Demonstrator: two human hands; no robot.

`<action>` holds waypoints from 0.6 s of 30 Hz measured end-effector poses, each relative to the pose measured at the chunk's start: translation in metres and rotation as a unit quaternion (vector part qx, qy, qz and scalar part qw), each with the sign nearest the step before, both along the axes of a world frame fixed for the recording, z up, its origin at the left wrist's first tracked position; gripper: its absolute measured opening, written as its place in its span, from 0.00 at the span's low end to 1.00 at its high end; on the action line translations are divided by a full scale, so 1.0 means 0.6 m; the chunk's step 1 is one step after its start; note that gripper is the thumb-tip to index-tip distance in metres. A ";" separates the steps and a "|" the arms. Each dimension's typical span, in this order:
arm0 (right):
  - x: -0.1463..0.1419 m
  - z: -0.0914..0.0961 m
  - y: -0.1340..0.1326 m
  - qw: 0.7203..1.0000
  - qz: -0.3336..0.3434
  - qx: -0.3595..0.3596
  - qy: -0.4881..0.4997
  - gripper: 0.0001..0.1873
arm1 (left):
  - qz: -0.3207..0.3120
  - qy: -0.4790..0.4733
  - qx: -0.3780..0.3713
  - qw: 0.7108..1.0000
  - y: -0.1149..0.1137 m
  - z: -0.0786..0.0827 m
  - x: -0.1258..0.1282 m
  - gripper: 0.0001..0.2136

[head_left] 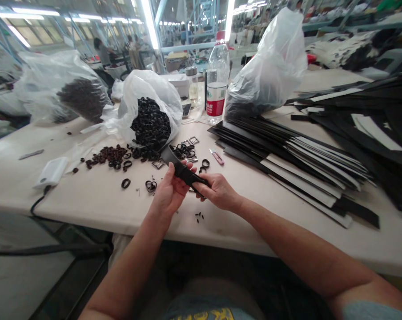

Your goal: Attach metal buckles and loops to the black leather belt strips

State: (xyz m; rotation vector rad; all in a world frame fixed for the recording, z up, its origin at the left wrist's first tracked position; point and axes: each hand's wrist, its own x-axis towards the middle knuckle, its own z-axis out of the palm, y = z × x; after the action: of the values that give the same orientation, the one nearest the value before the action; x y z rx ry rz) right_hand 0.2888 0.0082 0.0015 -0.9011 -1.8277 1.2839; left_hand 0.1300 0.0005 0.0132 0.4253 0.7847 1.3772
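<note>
Both hands hold one black strap [170, 156], which looks like a belt, above the near part of the table. My left hand [173, 190] is closed round its middle, thumb on top. At its near right end, my right hand [217, 190] pinches the strap, and the fingers hide part of that end. Beyond the strap lie metal buckles [194, 140] and black loops. Several black rings [150, 186] are left of my left hand, and a black ring [205, 163] lies just past my right hand. Tiny dark pieces [198, 217] are scattered nearer the table edge.
An open plastic bag [124, 106] spills black loops beside a pile of brown loops [107, 156]. Pink-handled thread snips [217, 157] lie near a stack of black strips [274, 151]. A water bottle [215, 100] and another bag [271, 66] stand behind. A white device [51, 172] with a cable is left.
</note>
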 end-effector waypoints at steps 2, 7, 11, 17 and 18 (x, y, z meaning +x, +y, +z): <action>0.000 0.000 0.002 1.000 -0.011 0.005 -0.019 0.13 | -0.005 -0.009 -0.003 1.000 -0.006 0.001 0.009 0.11; 0.000 -0.001 0.008 0.998 -0.036 0.009 -0.045 0.13 | -0.035 -0.012 0.059 0.998 -0.019 -0.010 0.029 0.07; -0.001 -0.002 0.010 0.998 -0.035 -0.007 -0.043 0.13 | -0.018 0.031 0.113 0.993 -0.022 -0.020 0.036 0.08; -0.005 -0.010 0.008 0.997 -0.051 -0.024 -0.045 0.11 | -0.017 0.106 0.134 0.985 -0.020 -0.036 0.045 0.13; -0.005 -0.010 0.008 0.998 -0.042 -0.037 -0.036 0.11 | -0.022 0.111 0.135 0.984 -0.022 -0.035 0.046 0.14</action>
State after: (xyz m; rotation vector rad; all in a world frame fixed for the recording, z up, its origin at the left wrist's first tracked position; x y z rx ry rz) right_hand 0.2859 0.0127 -0.0047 -1.0652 -1.7871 1.2894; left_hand 0.1573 -0.0124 -0.0076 0.8153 0.7646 1.4151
